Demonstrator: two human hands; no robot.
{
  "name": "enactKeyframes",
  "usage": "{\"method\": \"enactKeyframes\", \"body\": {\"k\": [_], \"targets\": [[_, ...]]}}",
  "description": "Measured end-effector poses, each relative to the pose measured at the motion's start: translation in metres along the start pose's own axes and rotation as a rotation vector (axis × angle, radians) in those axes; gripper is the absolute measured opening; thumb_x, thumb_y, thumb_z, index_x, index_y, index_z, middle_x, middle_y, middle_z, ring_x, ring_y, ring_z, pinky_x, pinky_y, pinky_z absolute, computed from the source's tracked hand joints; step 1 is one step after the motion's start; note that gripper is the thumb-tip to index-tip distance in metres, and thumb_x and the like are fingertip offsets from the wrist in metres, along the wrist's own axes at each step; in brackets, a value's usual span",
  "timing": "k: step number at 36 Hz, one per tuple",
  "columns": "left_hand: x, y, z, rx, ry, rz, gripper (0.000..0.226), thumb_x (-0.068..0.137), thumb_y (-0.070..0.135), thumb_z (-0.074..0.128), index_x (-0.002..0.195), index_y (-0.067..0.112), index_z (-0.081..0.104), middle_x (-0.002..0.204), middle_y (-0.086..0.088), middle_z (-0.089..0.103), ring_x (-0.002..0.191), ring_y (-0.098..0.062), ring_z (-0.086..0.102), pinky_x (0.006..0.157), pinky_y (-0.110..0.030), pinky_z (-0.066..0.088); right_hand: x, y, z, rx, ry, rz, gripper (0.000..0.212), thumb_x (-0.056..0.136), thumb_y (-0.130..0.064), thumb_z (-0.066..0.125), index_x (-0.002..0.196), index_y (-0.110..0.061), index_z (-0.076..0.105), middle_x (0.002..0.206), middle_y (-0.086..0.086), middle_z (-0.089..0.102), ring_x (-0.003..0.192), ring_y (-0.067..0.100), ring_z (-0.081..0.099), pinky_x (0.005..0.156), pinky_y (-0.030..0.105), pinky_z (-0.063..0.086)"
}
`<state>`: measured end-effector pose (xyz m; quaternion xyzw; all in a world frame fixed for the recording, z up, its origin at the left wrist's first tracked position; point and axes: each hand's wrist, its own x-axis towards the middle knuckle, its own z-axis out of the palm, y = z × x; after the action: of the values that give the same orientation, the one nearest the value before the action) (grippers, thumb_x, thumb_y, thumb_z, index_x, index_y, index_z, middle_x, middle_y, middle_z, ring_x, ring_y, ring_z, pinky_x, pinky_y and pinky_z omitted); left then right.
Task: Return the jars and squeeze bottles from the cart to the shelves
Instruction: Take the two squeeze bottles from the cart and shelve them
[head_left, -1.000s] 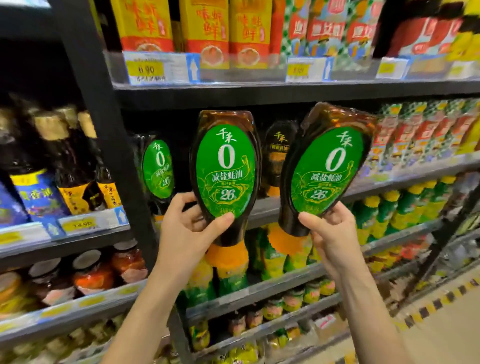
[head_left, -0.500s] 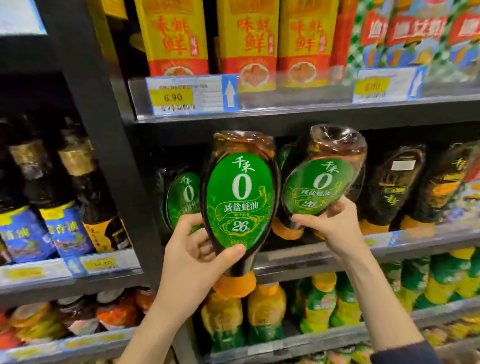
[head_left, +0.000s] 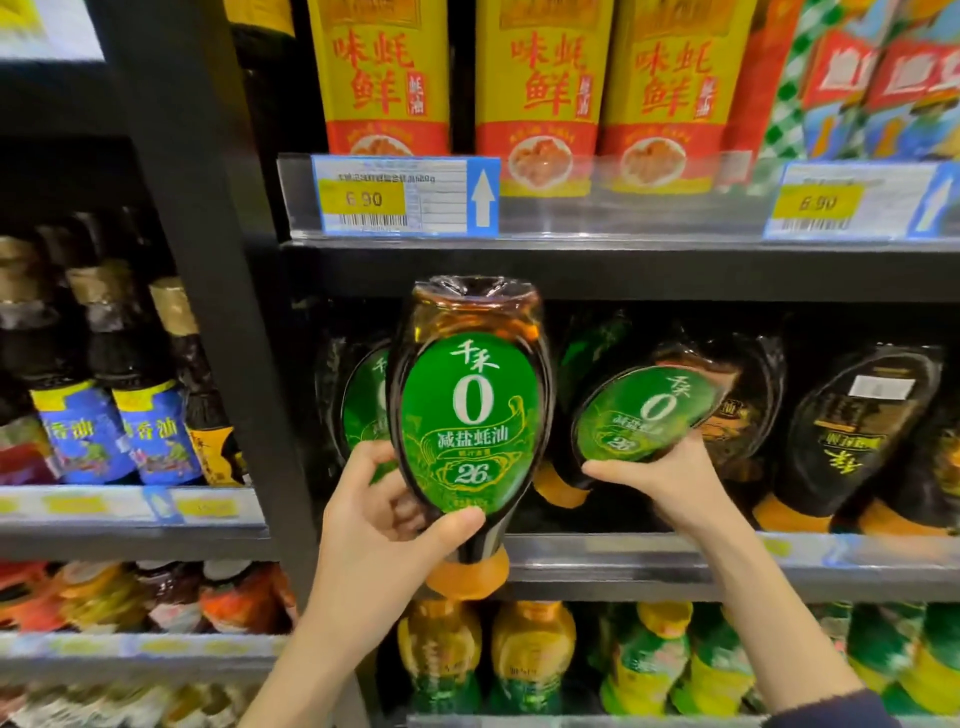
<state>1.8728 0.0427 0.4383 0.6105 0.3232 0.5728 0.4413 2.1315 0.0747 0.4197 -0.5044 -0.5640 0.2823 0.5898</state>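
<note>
Gripping an upright green-label squeeze bottle (head_left: 470, 426), left hand (head_left: 387, 525), a second tilted squeeze bottle (head_left: 644, 415) clasped by right hand (head_left: 670, 480) on the shelf (head_left: 727, 556).

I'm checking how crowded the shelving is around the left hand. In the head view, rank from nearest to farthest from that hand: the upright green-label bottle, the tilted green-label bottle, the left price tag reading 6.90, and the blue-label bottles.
1. Upright green-label bottle: held in the left hand.
2. Tilted green-label bottle: right, in the right hand.
3. Blue-label bottles: far left bay.
4. Price tag: shelf above.
</note>
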Motion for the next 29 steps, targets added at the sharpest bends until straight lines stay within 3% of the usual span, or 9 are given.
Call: {"method": "enactKeyframes", "body": {"k": [6,9,12,17,21,25,29], "targets": [[-0.003,-0.002,0.006,0.035,0.018,-0.016,0.055,0.058,0.011,0.085,0.101,0.011,0.05,0.088,0.003,0.075,0.081,-0.012,0.071,0.068,-0.017,0.054,0.006,0.004,0.001,-0.122,-0.061,0.083,0.062,0.051,-0.012,0.089,0.106,-0.013,0.061,0.102,-0.001,0.07,0.096,0.008,0.065,0.079,0.017,0.051],[-0.004,-0.002,0.007,0.052,0.026,-0.019,0.054,0.058,0.009,0.084,0.099,0.011,0.05,0.087,0.006,0.075,0.08,-0.01,0.071,0.068,-0.017,0.054,0.009,0.004,0.004,-0.125,-0.075,0.116,0.058,0.052,-0.008,0.088,0.103,-0.012,0.062,0.1,0.001,0.071,0.095,0.009,0.066,0.075,0.015,0.053],[-0.004,-0.003,0.007,0.063,0.033,-0.015,0.056,0.053,0.017,0.082,0.1,0.012,0.051,0.089,0.005,0.075,0.082,-0.011,0.071,0.068,-0.017,0.054,0.013,0.003,0.007,-0.104,-0.087,0.133,0.057,0.052,-0.006,0.088,0.102,-0.015,0.063,0.1,0.001,0.071,0.097,0.013,0.066,0.081,0.025,0.053],[-0.004,-0.002,0.006,0.076,0.037,-0.007,0.054,0.056,0.011,0.078,0.102,0.011,0.05,0.091,0.005,0.075,0.083,-0.012,0.071,0.071,-0.019,0.055,0.013,-0.001,0.009,-0.103,-0.137,0.145,0.051,0.056,-0.001,0.085,0.09,-0.028,0.058,0.094,-0.006,0.068,0.094,0.006,0.063,0.073,0.016,0.049],[-0.005,0.0,0.005,0.06,0.04,0.003,0.062,0.051,0.028,0.079,0.103,0.011,0.05,0.093,0.003,0.075,0.085,-0.014,0.071,0.073,-0.021,0.056,0.015,-0.001,0.009,-0.124,-0.142,0.183,0.061,0.055,-0.005,0.086,0.102,-0.027,0.053,0.101,-0.006,0.065,0.098,0.01,0.06,0.081,0.024,0.047],[-0.006,-0.001,0.004,0.053,0.042,-0.005,0.061,0.051,0.028,0.078,0.103,0.013,0.051,0.093,0.005,0.075,0.086,-0.013,0.071,0.073,-0.02,0.056,0.015,-0.003,0.009,-0.147,-0.149,0.199,0.071,0.058,-0.004,0.085,0.115,-0.023,0.048,0.104,-0.006,0.062,0.1,0.012,0.057,0.086,0.027,0.044],[-0.008,-0.002,0.003,0.063,0.045,-0.016,0.06,0.051,0.029,0.078,0.102,0.015,0.05,0.092,0.005,0.075,0.085,-0.012,0.071,0.072,-0.019,0.055,0.014,-0.005,0.008,-0.142,-0.165,0.225,0.073,0.059,-0.003,0.084,0.119,-0.021,0.046,0.101,-0.01,0.061,0.095,0.005,0.056,0.077,0.017,0.044]]}}
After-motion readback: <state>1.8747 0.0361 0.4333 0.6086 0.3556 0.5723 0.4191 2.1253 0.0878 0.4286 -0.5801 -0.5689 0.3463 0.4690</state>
